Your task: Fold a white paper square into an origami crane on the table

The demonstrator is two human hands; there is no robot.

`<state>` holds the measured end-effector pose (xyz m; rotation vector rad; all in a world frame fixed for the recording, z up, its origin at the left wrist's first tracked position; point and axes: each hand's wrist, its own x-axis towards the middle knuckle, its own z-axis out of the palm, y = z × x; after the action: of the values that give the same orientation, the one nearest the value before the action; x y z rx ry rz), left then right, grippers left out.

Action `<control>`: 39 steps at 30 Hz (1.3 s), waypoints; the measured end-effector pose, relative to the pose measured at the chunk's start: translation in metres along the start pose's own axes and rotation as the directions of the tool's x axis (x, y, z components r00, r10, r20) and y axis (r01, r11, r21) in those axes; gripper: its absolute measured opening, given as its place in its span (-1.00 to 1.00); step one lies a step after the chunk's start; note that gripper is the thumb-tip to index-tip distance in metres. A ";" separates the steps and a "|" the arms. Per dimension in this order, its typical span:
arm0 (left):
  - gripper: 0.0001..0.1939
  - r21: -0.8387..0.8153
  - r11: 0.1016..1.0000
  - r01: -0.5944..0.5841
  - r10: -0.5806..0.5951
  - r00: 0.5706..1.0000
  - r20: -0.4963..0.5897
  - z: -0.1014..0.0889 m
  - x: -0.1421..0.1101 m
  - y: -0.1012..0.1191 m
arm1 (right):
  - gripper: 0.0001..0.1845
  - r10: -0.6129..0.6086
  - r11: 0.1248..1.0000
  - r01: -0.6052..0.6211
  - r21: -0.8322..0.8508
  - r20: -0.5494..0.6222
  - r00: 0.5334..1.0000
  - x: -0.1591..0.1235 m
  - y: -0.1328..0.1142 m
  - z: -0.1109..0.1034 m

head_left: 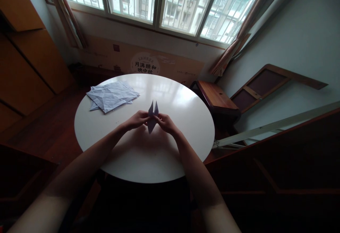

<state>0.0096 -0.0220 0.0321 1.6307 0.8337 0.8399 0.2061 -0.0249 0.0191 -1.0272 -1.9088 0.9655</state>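
Note:
Between my two hands is a small folded paper (151,125), pale grey-white, held up over the middle of the table. Two narrow points rise from its top, and it tapers to one point below. My left hand (138,119) pinches its left side with the fingers closed. From the right, my right hand (165,122) grips it too, thumb across the front. Left of my hands lies a stack of creased paper sheets (113,95), spread unevenly on the white round table (191,119).
A wooden stool or small cabinet (216,93) stands beyond the table's right edge. A barred window (183,6) and a printed banner (106,54) are ahead. Wooden cupboards (26,70) stand at the left, and a dark wooden panel (281,165) is close on my right.

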 end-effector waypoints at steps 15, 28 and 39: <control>-0.47 -0.063 0.998 -0.010 -0.002 0.984 -0.177 0.002 0.003 0.005 | -0.45 0.042 0.996 -0.027 0.087 -0.184 0.982 0.004 -0.012 -0.002; -0.47 -0.027 0.995 -0.097 0.088 0.970 -0.227 0.002 0.002 0.008 | -0.43 0.060 0.993 -0.031 0.112 -0.264 0.963 0.005 -0.009 -0.002; -0.46 0.102 0.981 -0.163 0.190 0.904 -0.383 0.000 0.005 0.000 | -0.52 0.024 0.983 0.027 0.182 -0.275 0.961 0.005 -0.005 0.002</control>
<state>0.0119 -0.0175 0.0322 1.6388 1.0083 1.3099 0.2011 -0.0227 0.0239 -0.9942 -1.5612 0.9256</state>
